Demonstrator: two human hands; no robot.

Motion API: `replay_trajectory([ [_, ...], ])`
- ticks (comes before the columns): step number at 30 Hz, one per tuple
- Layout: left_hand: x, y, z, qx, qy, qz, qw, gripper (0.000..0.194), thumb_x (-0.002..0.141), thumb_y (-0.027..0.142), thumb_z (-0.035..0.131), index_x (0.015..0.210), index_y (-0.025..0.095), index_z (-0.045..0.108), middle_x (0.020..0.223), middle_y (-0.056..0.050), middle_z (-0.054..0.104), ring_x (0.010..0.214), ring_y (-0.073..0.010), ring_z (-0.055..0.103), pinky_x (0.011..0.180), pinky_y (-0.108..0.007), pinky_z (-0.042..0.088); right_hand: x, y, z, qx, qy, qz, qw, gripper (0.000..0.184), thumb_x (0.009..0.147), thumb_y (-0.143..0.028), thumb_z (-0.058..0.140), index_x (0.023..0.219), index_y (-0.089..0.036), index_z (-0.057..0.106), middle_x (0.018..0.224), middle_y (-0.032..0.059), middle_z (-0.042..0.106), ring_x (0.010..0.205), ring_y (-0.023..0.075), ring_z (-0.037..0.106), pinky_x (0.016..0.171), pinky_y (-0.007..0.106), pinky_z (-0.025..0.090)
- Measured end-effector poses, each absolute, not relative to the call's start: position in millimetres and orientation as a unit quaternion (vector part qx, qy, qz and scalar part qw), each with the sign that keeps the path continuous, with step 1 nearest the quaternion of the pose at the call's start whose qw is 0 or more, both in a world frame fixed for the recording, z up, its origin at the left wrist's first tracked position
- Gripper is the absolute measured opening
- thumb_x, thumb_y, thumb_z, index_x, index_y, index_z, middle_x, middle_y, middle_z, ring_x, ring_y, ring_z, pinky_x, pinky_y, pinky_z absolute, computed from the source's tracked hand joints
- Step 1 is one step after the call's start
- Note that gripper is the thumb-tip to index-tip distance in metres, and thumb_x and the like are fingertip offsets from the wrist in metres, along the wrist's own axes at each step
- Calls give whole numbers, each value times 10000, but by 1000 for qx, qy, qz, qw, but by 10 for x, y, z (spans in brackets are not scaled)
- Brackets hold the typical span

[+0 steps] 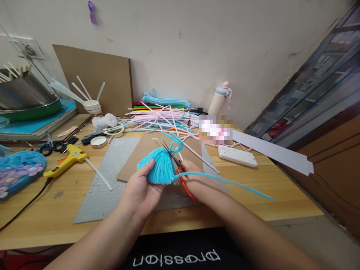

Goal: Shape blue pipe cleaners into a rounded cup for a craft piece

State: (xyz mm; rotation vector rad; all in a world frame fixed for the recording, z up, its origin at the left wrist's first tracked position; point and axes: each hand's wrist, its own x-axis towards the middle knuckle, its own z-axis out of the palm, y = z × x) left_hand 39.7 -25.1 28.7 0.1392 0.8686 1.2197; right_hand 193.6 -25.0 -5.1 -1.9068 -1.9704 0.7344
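My left hand (144,189) is closed round a fan-shaped bundle of blue pipe cleaners (159,167), thumb on top and fingers beneath. My right hand (194,176) grips red-handled scissors (182,176). Their blades point up and left against the right side of the bundle, near a curled blue end (177,142). One long blue pipe cleaner (233,180) sticks out from the bundle's lower right, passing over my right wrist. Below both hands lie a brown cardboard sheet (129,168) and a grey cutting mat (95,202).
A yellow glue gun (67,161) with its cord lies left, beside black-handled scissors (53,146) and a blue flowered piece (22,172). Loose pipe cleaners (160,116) pile at the back near a bottle (219,98). A white power strip (237,155) sits right.
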Motion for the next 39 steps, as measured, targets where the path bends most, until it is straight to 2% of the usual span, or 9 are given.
replay_trajectory([
  [3,299,-193,306,46,391,574,718,260,919,127,453,1106,77,627,1031,-134,708,776,-200,704,647,-329,614,2051,-266,-20,-647,-715,224,142,316,882,-487,439,876,-195,558,827,41,609,683,154,516,574,250,313],
  [5,217,-162,323,51,382,600,701,260,923,127,441,1096,78,629,1005,-130,715,796,-204,706,664,-333,616,2146,-251,-20,-665,-719,163,124,385,861,-552,458,884,-184,570,872,74,615,740,186,543,599,268,329],
  [8,118,-139,347,71,371,638,671,260,924,126,432,1087,97,633,1003,-120,718,839,-211,705,703,-351,617,2281,-189,-30,-699,-702,84,108,397,810,-561,538,881,-172,579,956,123,616,859,247,562,637,292,350],
  [13,112,-172,363,75,384,623,677,259,916,127,444,1093,104,632,1037,-122,710,872,-219,698,717,-364,615,2390,-76,-10,-722,-658,184,107,426,839,-616,457,787,-205,555,799,69,615,681,195,551,550,270,329],
  [20,228,-236,375,69,387,582,712,279,930,146,423,1116,98,625,1002,-141,712,828,-214,701,712,-352,612,2195,-208,-10,-610,-759,150,169,344,827,-536,557,793,-196,511,823,35,576,728,160,511,597,251,305],
  [24,290,-275,372,66,388,567,723,278,922,145,431,1105,118,639,1010,-119,713,798,-202,702,691,-332,613,2044,-281,5,-598,-763,166,180,361,856,-545,512,801,-189,487,836,36,551,735,155,498,609,255,303],
  [28,335,-319,336,70,401,554,726,268,892,137,485,1105,106,644,1032,-123,709,774,-206,701,666,-326,612,1945,-250,50,-615,-740,212,170,224,886,-389,474,787,-189,467,805,13,526,674,128,472,569,252,280],
  [32,359,-339,310,69,389,559,729,297,888,111,484,1146,110,630,1011,-119,716,755,-195,701,674,-320,611,1878,-238,71,-651,-712,219,147,84,817,-255,516,791,-182,484,797,14,528,635,120,430,537,254,250],
  [39,403,-359,300,67,382,561,731,275,892,118,496,1127,116,638,1065,-123,700,783,-184,696,662,-284,603,1808,-276,-14,-666,-694,220,160,117,827,-290,480,852,-187,530,849,43,589,686,145,495,554,255,284],
])
